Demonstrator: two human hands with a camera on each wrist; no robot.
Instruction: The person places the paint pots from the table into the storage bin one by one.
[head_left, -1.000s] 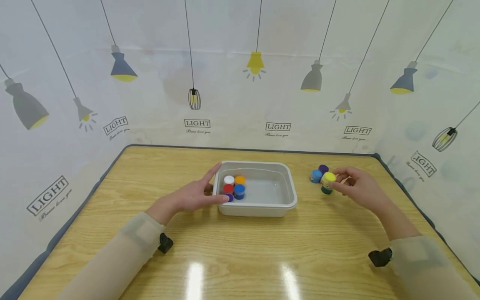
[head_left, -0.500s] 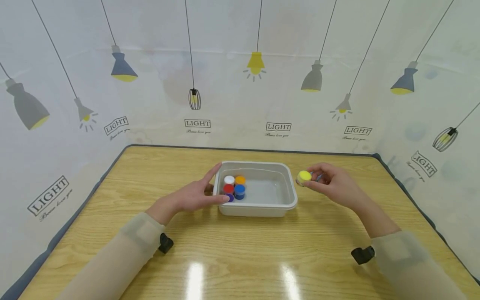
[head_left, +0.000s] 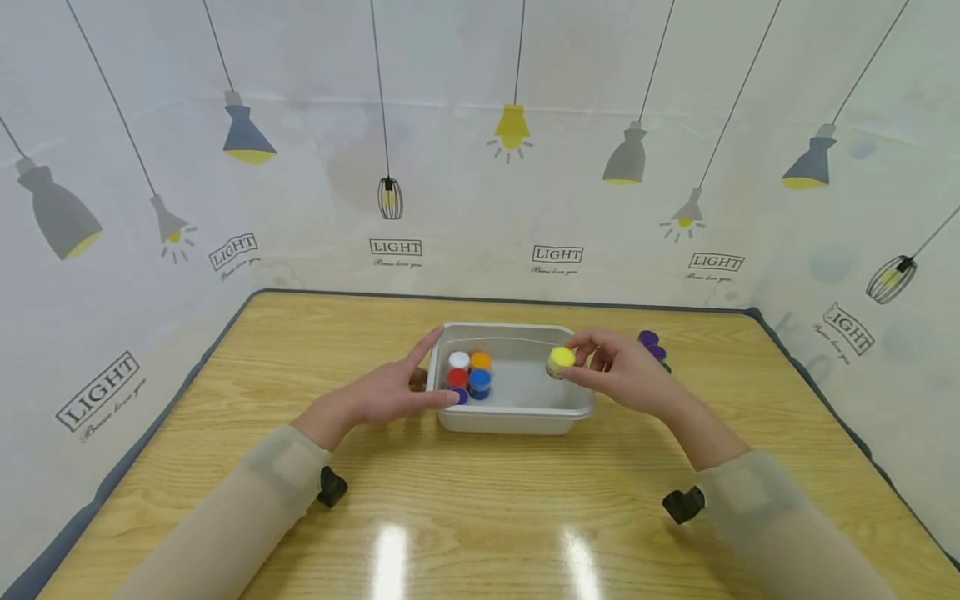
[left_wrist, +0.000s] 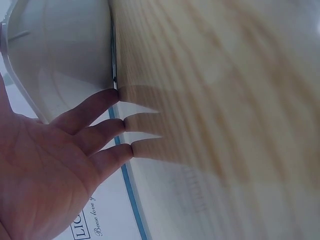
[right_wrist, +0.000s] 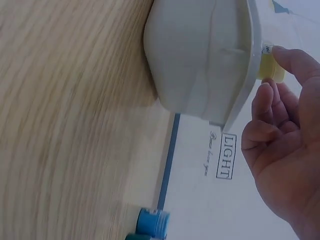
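Observation:
My right hand pinches a small paint jar with a yellow lid between thumb and fingers, at the right end of the light grey plastic tray. In the right wrist view the jar shows just past the tray's rim. My left hand rests on the tray's left end, thumb over the near rim and index finger along the side. Its other fingers are extended toward the table in the left wrist view. Inside the tray stand jars with white, orange, red, blue and purple lids, the purple partly under my thumb.
Behind my right hand on the wooden table stand purple-lidded jars and a green-lidded one, partly hidden. A light blue jar shows in the right wrist view. A printed curtain encloses the table's back and sides.
My right hand has lifted the yellow-lidded jar from the group at the right and carried it left to the tray. The left hand and tray have stayed in place.

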